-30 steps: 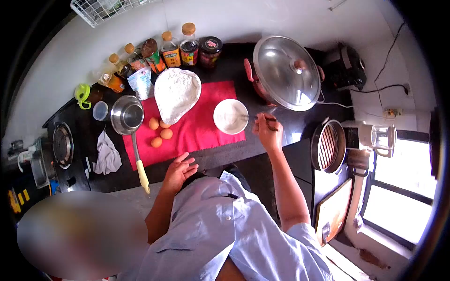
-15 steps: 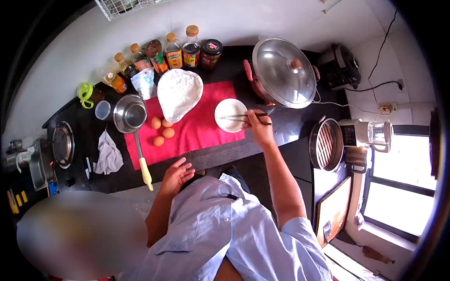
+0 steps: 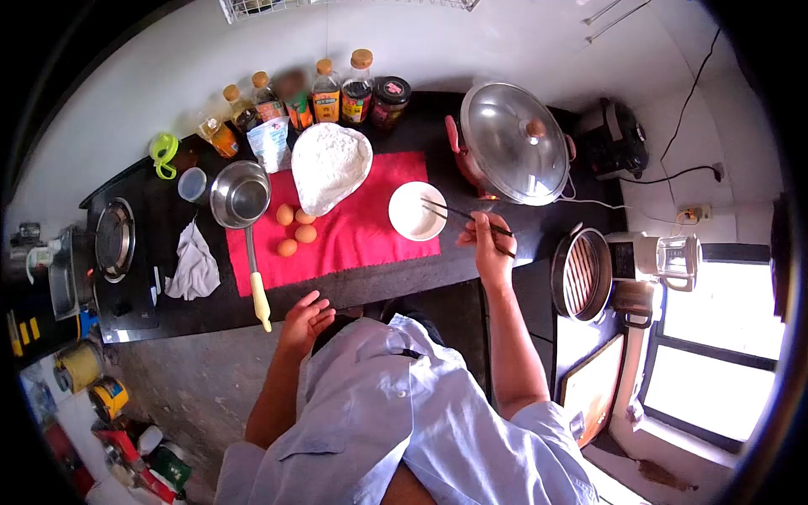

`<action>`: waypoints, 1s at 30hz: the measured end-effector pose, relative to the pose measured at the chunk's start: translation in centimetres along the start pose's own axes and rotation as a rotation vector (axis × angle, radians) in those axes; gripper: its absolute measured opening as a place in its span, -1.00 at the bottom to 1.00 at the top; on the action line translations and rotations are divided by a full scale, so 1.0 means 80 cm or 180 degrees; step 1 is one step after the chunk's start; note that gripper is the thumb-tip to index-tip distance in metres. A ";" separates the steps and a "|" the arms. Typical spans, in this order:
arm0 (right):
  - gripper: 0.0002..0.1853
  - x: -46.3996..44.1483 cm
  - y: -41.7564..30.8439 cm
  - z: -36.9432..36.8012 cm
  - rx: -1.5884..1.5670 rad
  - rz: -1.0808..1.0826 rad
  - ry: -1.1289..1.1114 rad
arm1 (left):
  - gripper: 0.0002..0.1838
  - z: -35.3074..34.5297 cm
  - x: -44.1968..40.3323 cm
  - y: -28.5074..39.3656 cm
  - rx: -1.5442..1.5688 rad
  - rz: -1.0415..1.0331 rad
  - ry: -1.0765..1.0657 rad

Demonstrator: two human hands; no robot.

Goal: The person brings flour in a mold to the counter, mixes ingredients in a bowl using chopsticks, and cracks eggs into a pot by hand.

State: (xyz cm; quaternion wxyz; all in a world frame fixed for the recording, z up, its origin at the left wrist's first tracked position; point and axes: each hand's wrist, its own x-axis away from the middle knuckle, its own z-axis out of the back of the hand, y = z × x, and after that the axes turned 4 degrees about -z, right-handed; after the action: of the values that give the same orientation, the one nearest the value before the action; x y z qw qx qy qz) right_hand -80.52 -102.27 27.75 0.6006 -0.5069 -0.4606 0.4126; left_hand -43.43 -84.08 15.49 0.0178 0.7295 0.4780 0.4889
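My right hand (image 3: 489, 245) grips a pair of dark chopsticks (image 3: 478, 221), their tips inside a white bowl (image 3: 411, 225). The bowl stands on the right part of a red cloth (image 3: 345, 244); a whitish content shows in it, which I cannot make out. My left hand (image 3: 305, 322) hangs at the counter's front edge, fingers apart, holding nothing. Several brown eggs (image 3: 305, 233) lie on the cloth's left half. Behind them sits a wide dish heaped with white powder (image 3: 330, 164). A metal saucepan (image 3: 241, 195) with a yellow handle lies to the left.
Seasoning bottles (image 3: 326, 97) and a white packet (image 3: 269, 145) line the wall. A large lidded pot (image 3: 513, 139) stands right of the bowl, with a black cooker (image 3: 610, 139) behind it. Further right are a steamer pan (image 3: 582, 273) and a blender (image 3: 673, 261). A grey rag (image 3: 194, 265) lies left.
My right hand has drawn back to the right of the bowl, and the chopsticks now slant in over its rim. My left hand stays near the edge. The view has shifted slightly.
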 end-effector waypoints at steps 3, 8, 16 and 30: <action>-0.70 0.009 0.012 0.015 -0.0669 -0.0311 0.0137 | -0.40 0.001 0.009 -0.008 0.0162 -0.0082 0.0120; -0.69 -0.007 0.118 0.064 -0.1494 -0.1089 0.0452 | -0.42 -0.008 0.018 -0.018 0.0358 -0.0223 0.0326; -0.74 -0.019 0.141 0.071 -0.2179 -0.1481 0.0330 | -0.43 -0.008 0.055 -0.051 0.0536 -0.0342 0.0462; -0.81 -0.018 0.154 0.072 -0.2826 -0.1536 0.0193 | -0.55 0.037 0.089 -0.119 0.0946 -0.0654 0.0674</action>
State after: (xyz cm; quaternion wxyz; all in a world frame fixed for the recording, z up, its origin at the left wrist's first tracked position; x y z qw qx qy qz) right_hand -86.82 -100.50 15.69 0.4185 -0.6043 -0.6779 0.0114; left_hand -47.26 -72.52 14.25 -0.0906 0.6161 0.6159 0.4826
